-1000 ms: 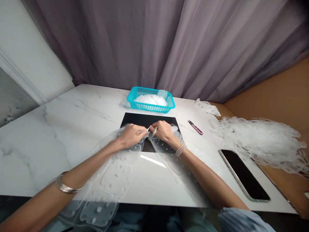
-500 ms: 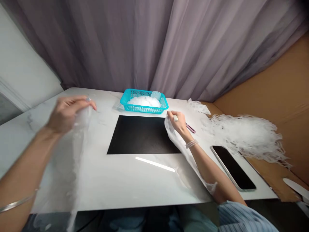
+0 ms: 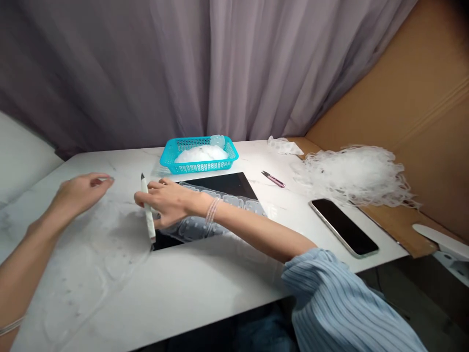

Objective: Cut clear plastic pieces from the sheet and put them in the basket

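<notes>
My right hand (image 3: pixel 166 203) is wrapped round a white marbled pen-shaped tool (image 3: pixel 149 215), dark pointed end up, over the left part of a black mat (image 3: pixel 234 182). Under that hand and wrist, a clear plastic strip (image 3: pixel 196 227) with rounded, dotted outlines lies across the mat. Left of the mat, my left hand (image 3: pixel 82 193) has thumb and fingertips drawn together. Whatever they pinch, if anything, is hard to see. Below it a large clear plastic sheet (image 3: pixel 95 274) spreads over the white table.
At the back stands a turquoise basket (image 3: pixel 200 168) with white material and clear pieces. Small pink thread snips (image 3: pixel 273 179) lie right of the mat. Further right are a phone (image 3: pixel 342 227), a heap of white plastic offcuts (image 3: pixel 359 173), and a cardboard wall (image 3: pixel 414 112).
The right hand has swung left across the mat, and a clear dotted strip now covers part of the mat. My left hand has come lower and left; the plastic hanging there now lies spread.
</notes>
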Motion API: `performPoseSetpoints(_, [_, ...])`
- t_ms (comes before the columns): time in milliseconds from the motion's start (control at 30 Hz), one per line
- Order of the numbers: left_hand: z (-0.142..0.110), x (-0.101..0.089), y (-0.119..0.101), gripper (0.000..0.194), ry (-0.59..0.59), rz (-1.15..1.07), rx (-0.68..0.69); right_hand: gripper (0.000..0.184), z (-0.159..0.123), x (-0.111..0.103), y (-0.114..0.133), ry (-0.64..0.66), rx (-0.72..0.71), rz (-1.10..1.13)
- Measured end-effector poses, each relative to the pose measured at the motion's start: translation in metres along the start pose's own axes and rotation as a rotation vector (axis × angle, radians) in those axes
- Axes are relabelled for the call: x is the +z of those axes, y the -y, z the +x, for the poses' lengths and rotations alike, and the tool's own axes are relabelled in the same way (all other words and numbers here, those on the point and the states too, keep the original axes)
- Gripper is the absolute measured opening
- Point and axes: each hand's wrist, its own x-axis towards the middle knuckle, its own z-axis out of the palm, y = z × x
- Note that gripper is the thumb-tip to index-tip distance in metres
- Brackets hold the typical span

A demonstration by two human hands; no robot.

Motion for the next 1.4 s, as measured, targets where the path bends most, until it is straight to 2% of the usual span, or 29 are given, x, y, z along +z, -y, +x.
performPoseSetpoints(33, [0.001, 0.003, -0.012, 0.058, 0.003, -0.040, -0.063, 0.037, -0.003, -0.003, 0.006, 0.005, -0.017, 0.004])
performPoseSetpoints(100, [0.003, 0.004, -0.043, 0.055, 0.104, -0.232, -0.142, 0.033, -0.020, -0.018, 0.016, 0.001, 0.002, 0.027])
performPoseSetpoints(167, [0.006, 0.003, -0.075, 0.052, 0.166, -0.302, -0.069, 0.024, -0.051, -0.042, 0.021, 0.015, 0.131, 0.059])
performPoseSetpoints(200, [0.008, 0.003, -0.091, 0.050, 0.196, -0.328, -0.022, 0.015, -0.071, -0.055, 0.021, 0.045, 0.266, 0.082])
performPoseSetpoints(233, [0.012, 0.004, -0.106, 0.049, 0.207, -0.347, 0.017, 0.008, -0.093, -0.066, 0.020, 0.067, 0.459, 0.110])
performPoseSetpoints(300, [0.020, 0.009, -0.131, 0.049, 0.229, -0.383, 0.099, 0.013, -0.142, -0.081, 0.015, 0.045, 0.874, 0.172])
performPoseSetpoints(367, [0.028, 0.017, -0.150, 0.052, 0.236, -0.414, 0.160, 0.017, -0.190, -0.085, 0.011, 0.004, 1.041, 0.133])
performPoseSetpoints(433, [0.034, 0.027, -0.163, 0.053, 0.244, -0.441, 0.198, 0.018, -0.229, -0.079, 0.009, -0.031, 1.145, 0.113])
performPoseSetpoints(533, [0.041, 0.039, -0.172, 0.045, 0.248, -0.464, 0.204, 0.018, -0.259, -0.060, 0.009, -0.062, 1.200, 0.149])
performPoseSetpoints(633, [0.042, 0.039, -0.176, 0.031, 0.229, -0.489, 0.181, 0.018, -0.263, -0.046, 0.011, -0.100, 1.198, 0.189])
performPoseSetpoints(700, [0.036, 0.029, -0.178, 0.024, 0.221, -0.524, 0.185, 0.018, -0.262, -0.043, 0.013, -0.126, 1.187, 0.203])
performPoseSetpoints(767, [0.023, 0.011, -0.182, 0.018, 0.224, -0.569, 0.204, 0.017, -0.263, -0.047, 0.017, -0.187, 1.171, 0.251])
performPoseSetpoints(867, [-0.012, -0.029, -0.187, 0.020, 0.241, -0.651, 0.197, 0.017, -0.269, -0.064, 0.029, -0.357, 1.143, 0.427])
performPoseSetpoints(967, [-0.050, -0.069, -0.188, 0.028, 0.190, -0.834, -0.035, 0.027, -0.271, -0.093, 0.040, -0.532, 1.106, 0.457])
performPoseSetpoints(1033, [-0.068, -0.082, -0.185, 0.032, 0.183, -0.952, -0.180, 0.035, -0.267, -0.112, 0.039, -0.595, 1.065, 0.389])
performPoseSetpoints(1100, [-0.076, -0.078, -0.182, 0.037, 0.231, -1.044, -0.274, 0.036, -0.257, -0.121, 0.025, -0.605, 1.009, 0.351])
performPoseSetpoints(1167, [-0.077, -0.060, -0.180, 0.046, 0.300, -1.110, -0.327, 0.028, -0.242, -0.116, 0.000, -0.555, 0.966, 0.353])
performPoseSetpoints(1267, [-0.072, -0.021, -0.178, 0.050, 0.375, -1.111, -0.358, 0.023, -0.211, -0.087, -0.048, -0.442, 0.933, 0.391])
performPoseSetpoints(1333, [-0.070, 0.000, -0.175, 0.046, 0.383, -0.980, -0.350, 0.025, -0.191, -0.066, -0.075, -0.429, 0.923, 0.394])
performPoseSetpoints(1400, [-0.073, 0.010, -0.169, 0.043, 0.351, -0.816, -0.296, 0.029, -0.179, -0.051, -0.088, -0.451, 0.930, 0.391])
